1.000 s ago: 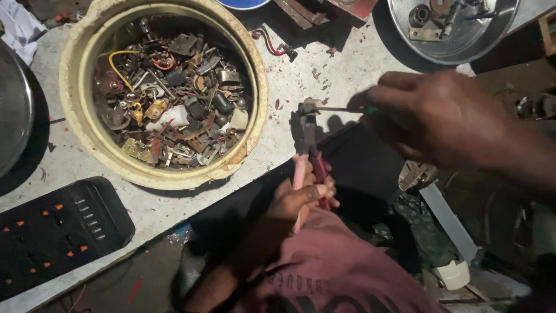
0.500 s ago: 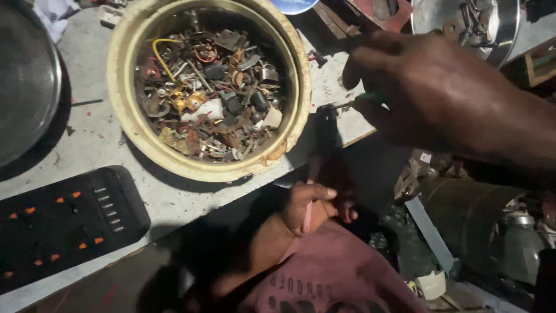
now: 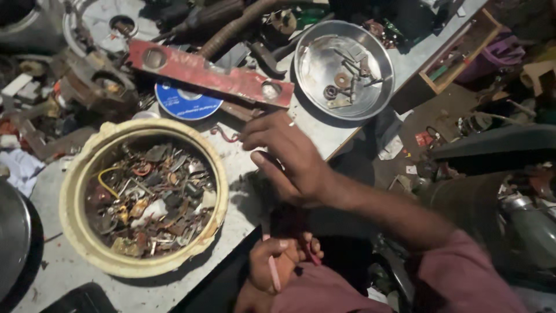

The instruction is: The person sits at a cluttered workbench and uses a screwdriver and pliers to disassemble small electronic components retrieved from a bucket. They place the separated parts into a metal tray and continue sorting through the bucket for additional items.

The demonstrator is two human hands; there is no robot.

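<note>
Pliers with red-and-pink plastic grips (image 3: pixel 273 272) sit in the left hand (image 3: pixel 272 268), low at the near edge of the grey workbench (image 3: pixel 243 214), just off its top. The left fingers are curled closed round the grips. The steel head is not visible; it seems to run up under the right hand (image 3: pixel 286 159), which hovers over the bench edge with fingers half bent and spread. Whether that hand pinches anything I cannot tell; its palm faces down and hides whatever lies beneath.

By my judgement the pliers are stiff, moderately heavy for their size and hard to damage. The plastic sleeves give a sure hold, while bare metal near the pivot would be slicker and could nip skin, so the grips are the place to hold them.

Left of the right hand stands a round cream plastic basin (image 3: pixel 78 191), filled with small rusty metal scraps, washers and bits of wire. These look light, sharp-edged and loose, and would best be picked singly by fingertip. Toward the far edge lie a long red spirit level (image 3: pixel 208 72), a blue disc (image 3: pixel 185 103) partly under it, and a shallow round steel dish (image 3: pixel 313 75) holding a few screws and washers.

Much is dark. The bench's far left corner is a tangle of parts I cannot sort out, and the floor to the right is in shadow. Another steel pan at the left edge is cut off by the frame.
</note>
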